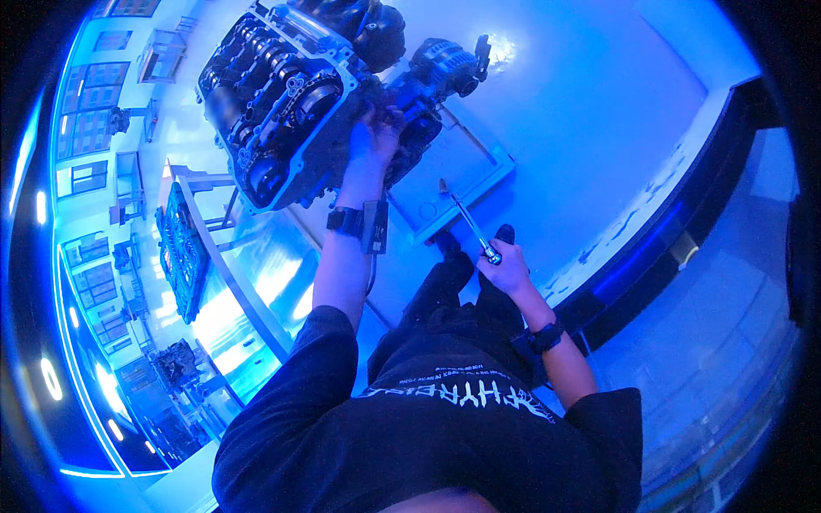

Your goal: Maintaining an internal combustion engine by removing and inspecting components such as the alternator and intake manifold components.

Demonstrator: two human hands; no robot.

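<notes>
An engine with its camshafts and timing chain exposed stands at upper left. My left hand reaches to its front side, near the alternator. The fingers are in shadow among dark parts, so whether they grip anything cannot be told. Lower down and to the right, my right hand is closed around a chrome ratchet wrench. Its round head shows at the hand, and the shaft points up and left, over the stand's base, apart from the engine.
The engine stand's pale base frame lies beneath, close to my feet. At left is a metal-framed table beside a dark ribbed engine part. More benches with engine parts line the far left. A dark curved edge runs along the right.
</notes>
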